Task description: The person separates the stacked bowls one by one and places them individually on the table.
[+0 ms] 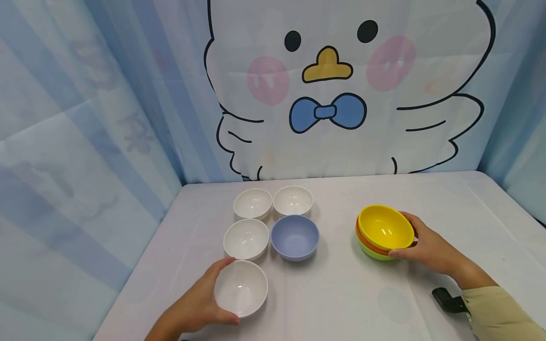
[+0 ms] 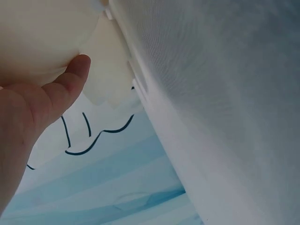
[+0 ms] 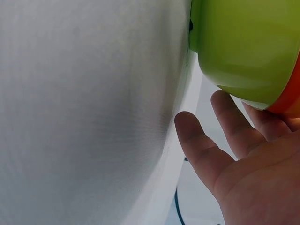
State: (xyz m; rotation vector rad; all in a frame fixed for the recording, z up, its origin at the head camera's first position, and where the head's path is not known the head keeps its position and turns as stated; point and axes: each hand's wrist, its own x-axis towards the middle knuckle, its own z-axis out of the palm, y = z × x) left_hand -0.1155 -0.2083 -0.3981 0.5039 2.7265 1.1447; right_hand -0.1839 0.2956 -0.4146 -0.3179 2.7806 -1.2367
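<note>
My left hand point(image 1: 198, 300) spans the nearest white bowl point(image 1: 243, 290), its thumb at the near rim and its fingers at the far left side. In the left wrist view, a finger of this hand presses the bowl's pale wall. On the right, my right hand point(image 1: 432, 248) grips a nested stack from its right side: a yellow bowl point(image 1: 386, 227) on top, an orange bowl point(image 1: 365, 239) in the middle and a green bowl point(image 1: 371, 253) at the bottom. The right wrist view shows some fingers point(image 3: 234, 124) spread beside the green wall, low over the cloth.
Behind the left hand's bowl stand a white bowl point(image 1: 246, 239), a periwinkle blue bowl point(image 1: 295, 237) and two more white bowls at the back. A white cloth covers the table point(image 1: 341, 303). A printed curtain point(image 1: 324, 147) hangs at its far edge. A black strap piece point(image 1: 448, 300) sits by the right sleeve.
</note>
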